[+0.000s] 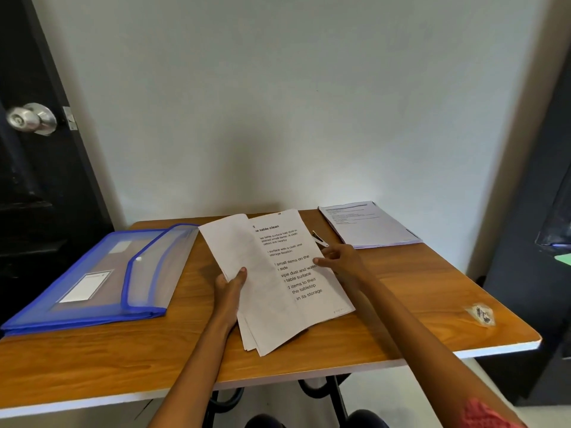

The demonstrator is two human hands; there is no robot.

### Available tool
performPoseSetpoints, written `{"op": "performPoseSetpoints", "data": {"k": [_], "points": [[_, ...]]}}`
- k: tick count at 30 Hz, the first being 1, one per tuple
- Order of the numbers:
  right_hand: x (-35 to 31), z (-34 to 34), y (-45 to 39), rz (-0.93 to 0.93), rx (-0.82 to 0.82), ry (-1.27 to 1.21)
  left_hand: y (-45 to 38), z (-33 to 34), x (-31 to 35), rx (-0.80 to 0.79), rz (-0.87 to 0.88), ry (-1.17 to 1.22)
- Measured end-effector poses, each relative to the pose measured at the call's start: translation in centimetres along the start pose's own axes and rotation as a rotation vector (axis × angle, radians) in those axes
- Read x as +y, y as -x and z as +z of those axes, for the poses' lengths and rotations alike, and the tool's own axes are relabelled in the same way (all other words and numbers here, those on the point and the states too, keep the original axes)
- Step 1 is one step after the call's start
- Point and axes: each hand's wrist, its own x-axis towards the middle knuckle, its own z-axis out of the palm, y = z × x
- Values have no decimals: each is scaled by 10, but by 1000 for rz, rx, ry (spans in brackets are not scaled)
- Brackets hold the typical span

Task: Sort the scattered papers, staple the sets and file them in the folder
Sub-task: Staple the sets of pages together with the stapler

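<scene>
Between my hands at mid-table, the loose sheaf of white printed sheets (278, 288) is half leafed through: my left hand (230, 288) pinches the turned page, my right hand (335, 261) grips the sheaf's right edge. I judge sorting unfinished; one neat pile of printed pages (369, 225) waits far right, a small stapler (319, 239) peeks behind, the translucent blue snap folder (92, 273) lies shut left. Orange wood-grain table (123, 359), pale wall, black door with a steel knob (32, 118).

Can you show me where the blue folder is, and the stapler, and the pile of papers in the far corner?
blue folder (92, 273): head view, on its clear front panel.
stapler (319, 239): head view, on the part showing beyond the held sheets.
pile of papers (367, 225): head view, on the top sheet.
</scene>
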Motion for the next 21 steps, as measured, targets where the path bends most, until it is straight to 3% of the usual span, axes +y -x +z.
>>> {"op": "performPoseSetpoints", "data": {"k": [5, 17, 19, 21], "points": [[-4, 0, 8, -115, 45, -15, -1, 2, -1, 2, -1, -2], [-17, 10, 14, -417, 206, 421, -2, 0, -3, 13, -18, -7], [-27, 18, 23, -443, 120, 374, -3, 2, -3, 9, -15, 3], [-42, 31, 42, -414, -102, 257, -3, 1, -2, 9, -2, 5]]}}
